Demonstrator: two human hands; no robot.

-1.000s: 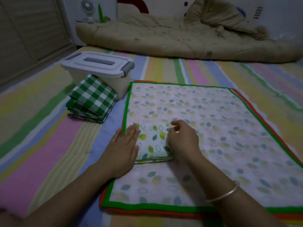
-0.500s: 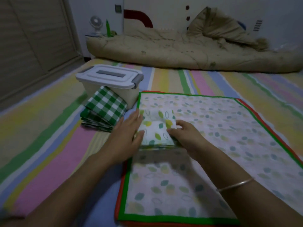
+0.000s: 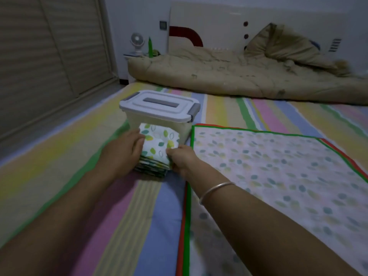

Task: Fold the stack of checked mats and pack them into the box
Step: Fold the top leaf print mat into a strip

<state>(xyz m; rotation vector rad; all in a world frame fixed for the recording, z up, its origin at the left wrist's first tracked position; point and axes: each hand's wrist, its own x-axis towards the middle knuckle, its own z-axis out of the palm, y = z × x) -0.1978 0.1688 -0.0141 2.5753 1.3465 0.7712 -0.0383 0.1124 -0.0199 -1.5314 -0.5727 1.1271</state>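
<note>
A folded leaf-print mat [image 3: 158,143] lies on top of the stack of folded checked mats [image 3: 153,168], right in front of the box [image 3: 159,114]. The box is pale plastic with a grey lid clipped on. My left hand [image 3: 124,154] rests against the left side of the folded mat and the stack, fingers fairly straight. My right hand [image 3: 181,156] pinches the mat's near right corner. The checked pattern is mostly hidden under the leaf-print mat.
A large leaf-print cloth with a green and red border [image 3: 278,172] lies spread on the striped bedsheet [image 3: 59,156] to the right. A rumpled beige quilt [image 3: 239,76] lies across the far end. A small fan [image 3: 137,43] stands beyond it.
Both hands carried the folded leaf-print mat left off the spread cloth and set it on the checked stack by the box. The view turned left and up.
</note>
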